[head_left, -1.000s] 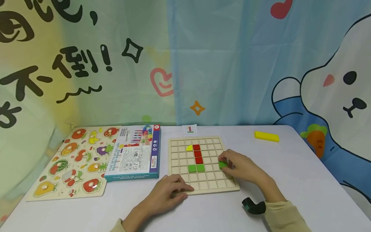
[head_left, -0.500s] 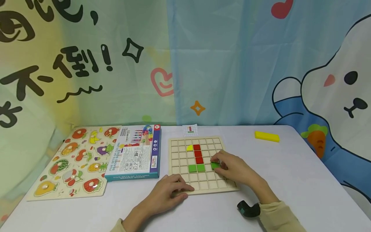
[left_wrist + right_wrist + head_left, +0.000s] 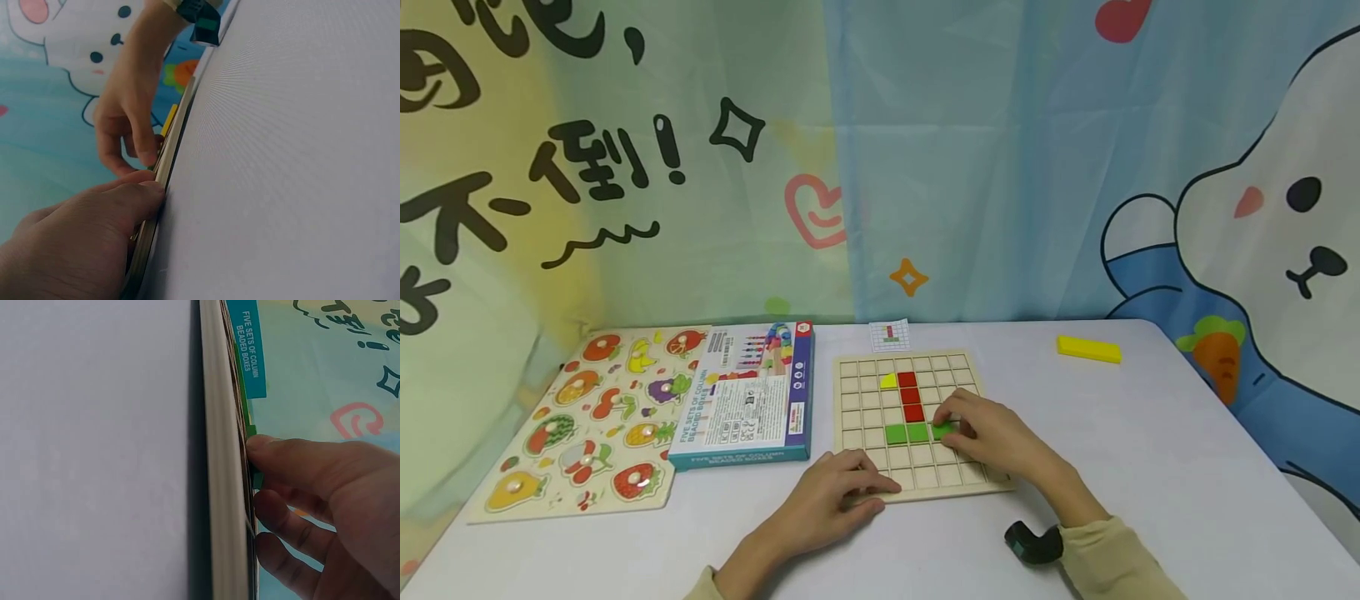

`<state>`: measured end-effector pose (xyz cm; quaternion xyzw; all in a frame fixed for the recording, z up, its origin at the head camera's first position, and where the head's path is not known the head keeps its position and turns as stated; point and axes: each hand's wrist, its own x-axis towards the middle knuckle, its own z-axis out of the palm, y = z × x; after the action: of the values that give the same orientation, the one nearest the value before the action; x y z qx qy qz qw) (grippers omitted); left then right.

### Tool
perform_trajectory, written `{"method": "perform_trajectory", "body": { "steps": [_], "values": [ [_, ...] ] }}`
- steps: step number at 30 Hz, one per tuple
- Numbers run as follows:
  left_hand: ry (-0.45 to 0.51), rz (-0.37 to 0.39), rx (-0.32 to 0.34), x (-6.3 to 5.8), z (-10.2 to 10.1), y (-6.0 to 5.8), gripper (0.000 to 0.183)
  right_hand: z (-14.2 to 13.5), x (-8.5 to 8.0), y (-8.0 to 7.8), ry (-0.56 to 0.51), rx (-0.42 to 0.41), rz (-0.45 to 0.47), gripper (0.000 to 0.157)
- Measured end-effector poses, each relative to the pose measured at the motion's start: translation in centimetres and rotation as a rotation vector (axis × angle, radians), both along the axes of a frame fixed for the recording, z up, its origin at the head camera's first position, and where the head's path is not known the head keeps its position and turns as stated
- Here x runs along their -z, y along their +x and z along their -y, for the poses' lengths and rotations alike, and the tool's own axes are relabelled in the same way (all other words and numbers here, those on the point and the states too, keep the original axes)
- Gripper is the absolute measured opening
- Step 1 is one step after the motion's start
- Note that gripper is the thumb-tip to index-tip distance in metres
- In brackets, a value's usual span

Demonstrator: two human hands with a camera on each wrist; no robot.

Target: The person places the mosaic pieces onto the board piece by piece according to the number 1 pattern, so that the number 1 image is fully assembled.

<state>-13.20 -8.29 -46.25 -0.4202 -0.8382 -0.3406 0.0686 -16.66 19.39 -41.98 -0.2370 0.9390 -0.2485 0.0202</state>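
Observation:
A square wooden grid board [image 3: 951, 477] lies on the white table. My right hand [image 3: 988, 433] pinches a green tile [image 3: 940, 431] over the board, just right of two green tiles [image 3: 896, 434] lying side by side in its cells. In the right wrist view, the thumb [image 3: 294, 456] touches the tile's edge at the board's surface. Above the green row, red tiles [image 3: 913, 412] form a column, with a small yellow tile [image 3: 889, 381] left of its top. My left hand [image 3: 838, 500] rests at the board's front left corner, thumb against the edge and forefinger on top.
Behind the board lies a small pattern card [image 3: 890, 335]. A yellow bar [image 3: 1088, 349] lies at the back right. To the left are a boxed set [image 3: 737, 408] and a fruit puzzle board [image 3: 647, 392]. A dark wrist device [image 3: 1033, 543] is by the right sleeve.
My right hand has carried the green tile leftward across the board, from near its right edge to beside the two green tiles. The left hand has stayed in place.

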Motion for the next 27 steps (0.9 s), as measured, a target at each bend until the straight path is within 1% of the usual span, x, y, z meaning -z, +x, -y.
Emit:
{"method": "perform_trajectory", "body": {
  "steps": [10, 16, 22, 27],
  "values": [
    [-0.016, 0.015, -0.015, 0.2, 0.0, 0.1, 0.023, 0.4, 0.1, 0.1, 0.001, 0.001, 0.001, 0.014],
    [-0.034, 0.023, -0.021, 0.2, 0.2, -0.1, 0.023, 0.6, 0.2, -0.1, -0.003, -0.006, -0.003, 0.012],
    [-0.077, 0.005, -0.039, 0.1, 0.3, -0.1, 0.022, 0.5, 0.5, -0.6, 0.001, -0.007, -0.017, 0.01],
    [-0.154, 0.023, -0.05, -0.6, -0.3, 0.1, 0.021, -1.0, 0.5, -0.7, 0.009, 0.045, -0.002, 0.009]
  ]
}}
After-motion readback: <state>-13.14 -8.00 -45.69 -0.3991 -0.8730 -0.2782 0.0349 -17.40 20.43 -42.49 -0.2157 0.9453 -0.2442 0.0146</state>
